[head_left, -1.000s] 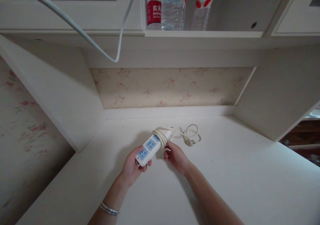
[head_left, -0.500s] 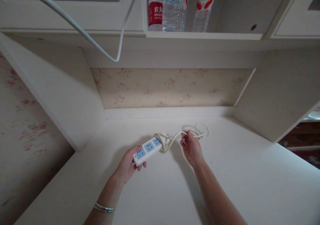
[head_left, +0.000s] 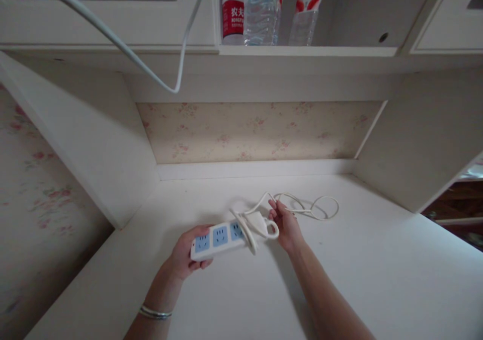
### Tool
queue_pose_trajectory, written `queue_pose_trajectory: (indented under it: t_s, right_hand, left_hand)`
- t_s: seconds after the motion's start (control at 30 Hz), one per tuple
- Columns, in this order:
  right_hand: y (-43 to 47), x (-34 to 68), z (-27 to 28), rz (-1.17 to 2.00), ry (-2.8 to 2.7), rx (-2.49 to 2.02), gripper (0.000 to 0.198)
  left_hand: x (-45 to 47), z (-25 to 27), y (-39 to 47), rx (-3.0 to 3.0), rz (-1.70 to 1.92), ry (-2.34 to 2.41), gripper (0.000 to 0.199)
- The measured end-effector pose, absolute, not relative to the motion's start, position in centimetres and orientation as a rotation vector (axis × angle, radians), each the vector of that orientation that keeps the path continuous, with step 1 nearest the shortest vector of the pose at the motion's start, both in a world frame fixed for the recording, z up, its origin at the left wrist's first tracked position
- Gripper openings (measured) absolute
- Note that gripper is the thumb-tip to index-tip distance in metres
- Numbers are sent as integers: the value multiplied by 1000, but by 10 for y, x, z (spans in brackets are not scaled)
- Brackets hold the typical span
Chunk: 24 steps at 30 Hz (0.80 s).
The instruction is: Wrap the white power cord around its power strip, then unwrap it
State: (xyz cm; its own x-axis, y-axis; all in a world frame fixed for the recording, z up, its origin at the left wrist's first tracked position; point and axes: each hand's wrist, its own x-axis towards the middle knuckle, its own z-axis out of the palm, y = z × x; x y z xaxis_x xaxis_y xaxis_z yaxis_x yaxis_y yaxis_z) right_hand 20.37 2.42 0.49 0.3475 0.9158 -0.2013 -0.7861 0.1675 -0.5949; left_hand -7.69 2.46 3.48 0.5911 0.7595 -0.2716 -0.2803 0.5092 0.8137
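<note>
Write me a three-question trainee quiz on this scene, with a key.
1. Multiple choice: what does the left hand hold?
A) a mug
B) the power strip
C) a phone
2. True or false: the bottles stand on a shelf above the counter.
3. Fill in: the right hand has its fingertips at the white ____.

Key: 1 B; 2 True; 3 cord.
</note>
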Motion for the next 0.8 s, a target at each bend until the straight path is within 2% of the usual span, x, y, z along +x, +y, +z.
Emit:
queue_pose_trajectory:
  t_s: [0.2,0.33,0.53,0.7,0.8]
  right_hand:
    - [18,236,18,1190,-34,-400,16]
    - [12,239,23,1158,-89,-327,9]
    - [9,201,31,1250,-458,-662,37]
    - [9,178,15,1162,-840,-1047,25]
    - [7,174,2,1300,-1067,-1146,24]
  left_hand:
    - [-81,36,25,925,540,900,33]
    - [-74,45,29,854,806,974,26]
    - [-63,48,32,631,1127,913,16]
    - [-63,52,28,558,1128,780,9]
    - [-66,52,24,624,947,739,19]
